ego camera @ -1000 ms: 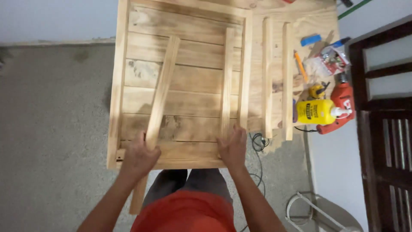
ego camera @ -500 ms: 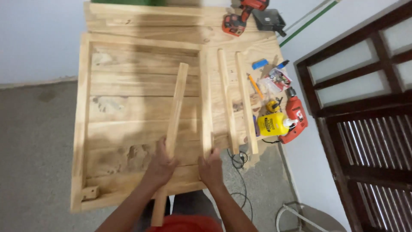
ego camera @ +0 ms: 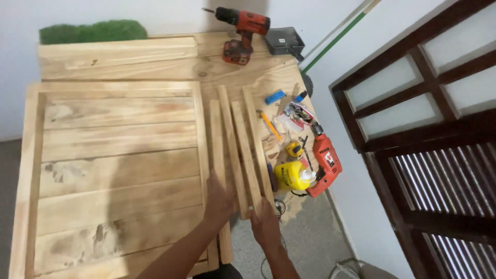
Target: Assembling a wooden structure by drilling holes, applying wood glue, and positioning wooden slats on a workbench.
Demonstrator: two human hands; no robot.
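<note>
Leftmost, a large wooden panel (ego camera: 113,170) fills the left half of the frame, its planks running across and framed by raised edge strips, lying on the bench (ego camera: 243,70). Behind it, at upper left, a green mat (ego camera: 93,31) sits against the wall. Right of the panel, four slats (ego camera: 240,150) lie side by side, running from the middle of the frame toward the bottom. The left hand (ego camera: 219,199) rests flat on the near end of the slat nearest the panel, fingers spread narrow, pressing rather than gripping. Just right of it, the right hand (ego camera: 264,222) touches the near ends of the slats further right, fingers loosely curled; whether it grips one cannot be told. At top centre stands a red cordless drill (ego camera: 243,31) beside a dark case (ego camera: 284,41). Further right lie a pencil (ego camera: 270,125), a yellow bottle (ego camera: 293,175) and a red corded drill (ego camera: 324,160). A dark wooden door (ego camera: 429,144) fills the right side.
</note>
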